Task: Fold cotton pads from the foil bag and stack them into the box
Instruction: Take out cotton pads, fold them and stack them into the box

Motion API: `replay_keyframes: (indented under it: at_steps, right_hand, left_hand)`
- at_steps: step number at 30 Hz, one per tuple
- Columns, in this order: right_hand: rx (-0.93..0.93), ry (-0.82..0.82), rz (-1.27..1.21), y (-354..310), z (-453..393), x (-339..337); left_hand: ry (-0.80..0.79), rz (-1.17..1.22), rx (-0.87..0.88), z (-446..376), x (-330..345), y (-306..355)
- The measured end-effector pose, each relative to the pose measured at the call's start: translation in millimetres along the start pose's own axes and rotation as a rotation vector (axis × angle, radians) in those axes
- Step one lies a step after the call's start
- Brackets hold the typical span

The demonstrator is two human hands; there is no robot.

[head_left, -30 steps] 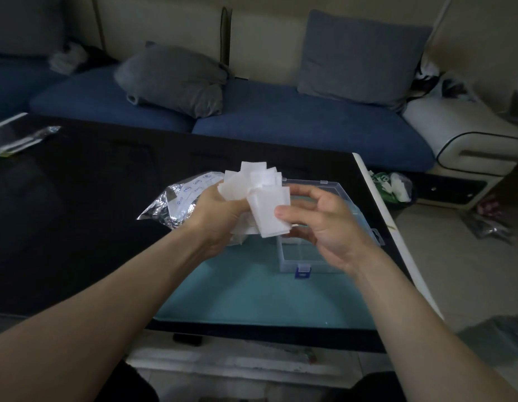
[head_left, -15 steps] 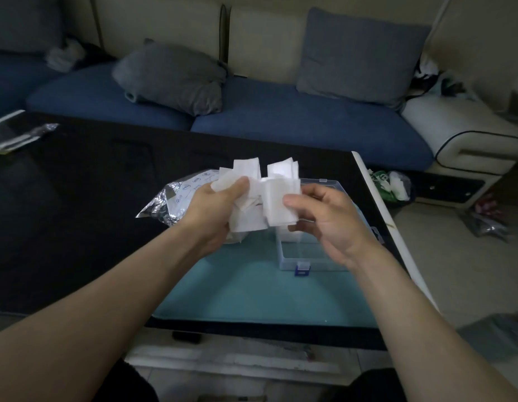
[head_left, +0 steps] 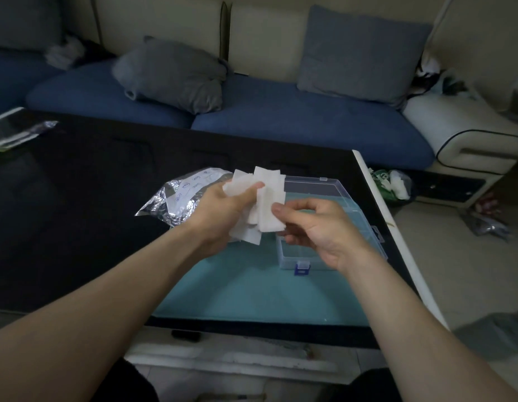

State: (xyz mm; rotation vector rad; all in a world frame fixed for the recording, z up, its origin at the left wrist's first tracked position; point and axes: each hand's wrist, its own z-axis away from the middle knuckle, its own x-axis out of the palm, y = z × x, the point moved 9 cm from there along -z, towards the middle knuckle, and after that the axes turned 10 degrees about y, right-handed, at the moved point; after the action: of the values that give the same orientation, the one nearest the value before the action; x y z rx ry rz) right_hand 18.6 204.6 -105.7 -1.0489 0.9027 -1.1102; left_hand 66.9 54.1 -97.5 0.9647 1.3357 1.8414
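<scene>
Both hands hold cotton pads above the table, over the open box.

The left hand (head_left: 223, 210) grips a loose bunch of cotton pads (head_left: 246, 210); the right hand (head_left: 315, 224) pinches one white pad (head_left: 271, 216). They partly hide the clear plastic box (head_left: 333, 192) and the foil bag (head_left: 179, 198), whose print is unreadable. Blue sofa (head_left: 281, 123) with grey cushions (head_left: 170, 74) behind.
</scene>
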Motion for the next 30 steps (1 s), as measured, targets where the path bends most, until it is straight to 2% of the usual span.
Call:
replay_keyframes:
  at_steps: [5, 10, 14, 16, 18, 21, 23, 27, 30]
  right_hand:
    - [-0.018, -0.019, 0.005, -4.2, 1.0, -1.3]
    - [0.067, -0.15, -0.19, -6.8, 5.1, 2.6]
    - [0.014, -0.229, -0.318, -19.9, 5.6, -1.9]
    - [-0.035, -0.26, -0.29, -21.8, 8.0, 2.7]
    - [-0.089, -0.209, -0.19, -18.1, 7.4, 6.8]
    - [-0.198, -0.028, 0.02, -13.6, 1.8, 5.5]
    - [-0.227, 0.036, 0.065, -13.9, -0.2, 3.7]
    - [-0.181, 0.022, 0.028, -15.2, -1.1, -1.7]
    - [-0.157, -0.005, 0.007, -17.5, -1.4, -6.9]
  left_hand:
    - [-0.127, 0.005, -0.049, 4.8, 6.6, 1.0]
    - [0.011, 0.062, -0.057, -0.2, -2.0, -2.1]
    - [0.087, 0.083, -0.08, -3.7, -10.6, -3.6]
    - [0.098, 0.105, -0.089, -2.6, -10.4, -3.2]
    - [0.087, 0.133, -0.105, -1.2, -5.4, -4.1]
    - [0.056, 0.175, -0.161, 2.4, 2.7, -7.6]
    - [0.011, 0.221, -0.212, 4.7, 7.3, -10.0]
    - [-0.067, 0.23, -0.229, 8.2, 9.4, -7.1]
    - [-0.029, 0.203, -0.172, 4.9, 3.3, -3.8]
